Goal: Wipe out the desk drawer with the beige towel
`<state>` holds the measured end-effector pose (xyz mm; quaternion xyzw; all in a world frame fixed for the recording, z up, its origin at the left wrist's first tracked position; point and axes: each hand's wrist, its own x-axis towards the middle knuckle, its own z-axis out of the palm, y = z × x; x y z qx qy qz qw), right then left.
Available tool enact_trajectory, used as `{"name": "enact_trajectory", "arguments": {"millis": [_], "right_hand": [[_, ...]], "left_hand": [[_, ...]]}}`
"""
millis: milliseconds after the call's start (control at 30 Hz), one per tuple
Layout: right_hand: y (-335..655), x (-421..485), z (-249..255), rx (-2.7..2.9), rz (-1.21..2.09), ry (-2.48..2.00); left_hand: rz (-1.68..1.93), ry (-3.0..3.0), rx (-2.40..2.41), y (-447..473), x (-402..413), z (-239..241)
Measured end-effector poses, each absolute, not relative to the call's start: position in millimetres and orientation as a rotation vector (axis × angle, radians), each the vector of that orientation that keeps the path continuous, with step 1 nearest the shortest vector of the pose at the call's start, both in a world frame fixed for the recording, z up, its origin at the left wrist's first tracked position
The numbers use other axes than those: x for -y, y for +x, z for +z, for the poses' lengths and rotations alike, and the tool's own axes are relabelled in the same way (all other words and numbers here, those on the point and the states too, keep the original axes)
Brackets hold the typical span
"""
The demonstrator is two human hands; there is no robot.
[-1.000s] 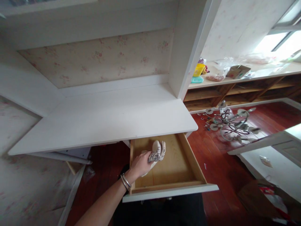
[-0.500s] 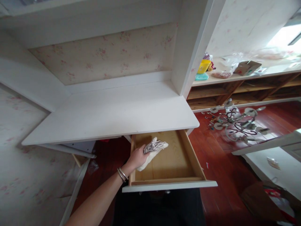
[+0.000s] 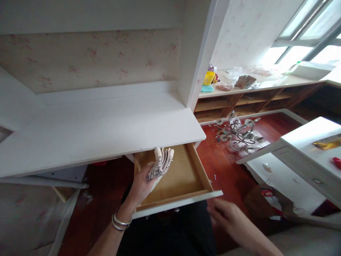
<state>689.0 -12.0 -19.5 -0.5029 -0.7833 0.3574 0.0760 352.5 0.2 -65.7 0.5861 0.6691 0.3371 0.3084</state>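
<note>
Patterned cloth [image 3: 160,163], cream with a dark print, is bunched and clamped in my left hand [image 3: 140,184], fingers closed around its lower part while its upper folds stand upright above my thumb. The cloth is positioned over the rear left corner of the open drawer [image 3: 183,202], just below the front edge of the white desk top [image 3: 101,124]; contact between cloth and drawer floor cannot be determined. The drawer has a bare wooden interior and a white front panel. Two silver bangles [image 3: 121,222] sit on my left wrist, which crosses the drawer's front left corner. My right hand [image 3: 226,216] is below and to the right of the drawer front, near its right end, fingers loosely spread and gripping nothing; it appears blurred. On the red wooden floor [image 3: 226,170] to the right lies a chandelier [image 3: 237,132]. Beyond it, a low shelf carries a yellow container [image 3: 208,77] and a cardboard box [image 3: 244,81].
</note>
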Motion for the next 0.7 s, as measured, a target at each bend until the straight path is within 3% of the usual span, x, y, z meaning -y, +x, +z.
{"name": "enact_trajectory", "arguments": {"millis": [133, 367, 500, 700], "right_hand": [[638.4, -38.7, 1.1, 2.361, 0.798, -1.221], [544.3, -48.2, -58.5, 2.809, 1.359, -0.774], [524.9, -27.3, -76.4, 2.898, 1.330, -0.752], [504.5, -2.6, -61.3, 2.810, 1.264, -0.782]], "left_hand": [[0.751, 1.781, -1.576, 362.2, 3.0, -60.4], [0.632, 1.846, -1.502, 357.1, 33.0, -65.2], [0.713, 1.675, -1.673, 337.5, 66.6, -85.5], [0.934, 1.530, -1.960, 321.4, 113.8, -109.7]]}}
